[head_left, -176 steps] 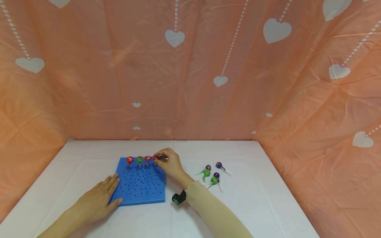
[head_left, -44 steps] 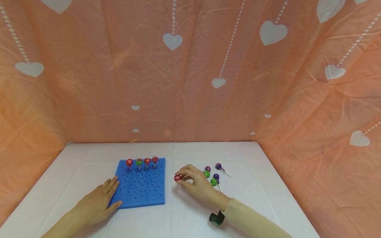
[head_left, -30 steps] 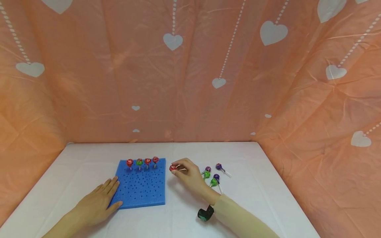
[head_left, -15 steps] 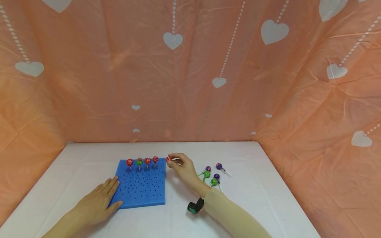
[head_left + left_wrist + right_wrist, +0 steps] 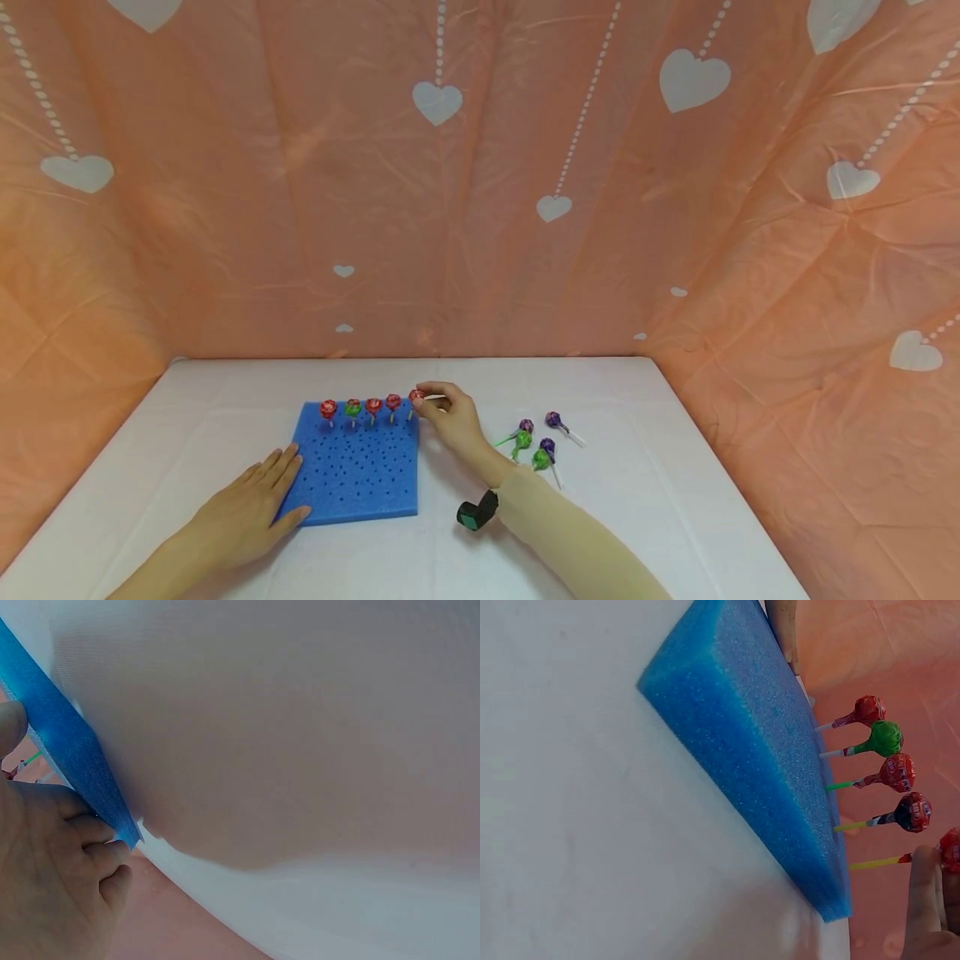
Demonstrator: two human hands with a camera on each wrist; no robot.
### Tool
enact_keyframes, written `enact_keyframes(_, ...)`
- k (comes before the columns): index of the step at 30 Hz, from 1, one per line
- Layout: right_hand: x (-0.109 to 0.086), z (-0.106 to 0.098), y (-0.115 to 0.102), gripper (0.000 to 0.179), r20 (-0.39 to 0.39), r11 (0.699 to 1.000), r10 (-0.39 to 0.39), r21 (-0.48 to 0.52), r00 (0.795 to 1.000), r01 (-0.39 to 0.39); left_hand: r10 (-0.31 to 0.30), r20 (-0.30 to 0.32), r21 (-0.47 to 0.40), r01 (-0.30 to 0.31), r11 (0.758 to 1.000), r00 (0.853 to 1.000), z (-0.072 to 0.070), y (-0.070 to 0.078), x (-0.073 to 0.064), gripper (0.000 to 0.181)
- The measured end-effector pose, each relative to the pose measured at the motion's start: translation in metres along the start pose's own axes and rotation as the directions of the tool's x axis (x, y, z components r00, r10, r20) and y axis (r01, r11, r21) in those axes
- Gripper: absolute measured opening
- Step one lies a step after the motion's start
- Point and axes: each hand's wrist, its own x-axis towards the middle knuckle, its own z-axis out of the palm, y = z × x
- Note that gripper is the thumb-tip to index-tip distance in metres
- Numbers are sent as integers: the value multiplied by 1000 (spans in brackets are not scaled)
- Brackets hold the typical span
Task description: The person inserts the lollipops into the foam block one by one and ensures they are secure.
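Note:
A blue foam block (image 5: 360, 467) dotted with small holes lies on the white table. My left hand (image 5: 243, 504) rests flat along its left edge, fingers straight. Along the block's back edge several lollipops stand upright in a row, among them a green one (image 5: 886, 739) and a red one (image 5: 898, 773). At the back right corner my right hand (image 5: 453, 421) pinches the wrapped head of a red lollipop (image 5: 416, 397). In the right wrist view its yellow stick (image 5: 874, 862) points down at the foam, the tip right at the block's far edge.
Right of my right hand, loose lollipops lie on the table: a purple one (image 5: 552, 419) at the back, a green one (image 5: 522, 440) and several others close by. A dark wrist camera (image 5: 477, 510) sits at my right wrist. An orange curtain (image 5: 480, 275) with white hearts encloses the table.
My right hand picked up a red lollipop by the loose pile and carried it left and back to the foam's back right corner. My left hand has stayed in place.

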Motion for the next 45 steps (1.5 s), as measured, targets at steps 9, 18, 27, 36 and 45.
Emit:
enact_keyframes(9, 6, 9, 7, 26, -37, 1000, 22, -12, 999, -23, -2, 3, -1, 2, 1000, 1000, 0, 0, 0, 82)
enact_keyframes(18, 7, 6, 4, 25, 11, 983, 49, -176, 999, -46, 2, -5, 12, -2, 1000, 1000, -1, 1, 1, 81)
enact_keyframes(27, 7, 4, 2, 25, 31, 968, 43, -249, 999, -34, 2, 4, 7, -2, 1000, 1000, 1, -1, 2, 81)
enact_keyframes(36, 1, 3, 0, 27, 39, 966, 6, -260, 999, 5, 8, -5, 6, -8, 1000, 1000, 3, -2, 1, 81)
enact_keyframes(45, -8, -11, -11, 38, 111, 962, -49, -263, 993, 77, -4, 15, 6, 4, 1000, 1000, -2, 1, 1, 82)
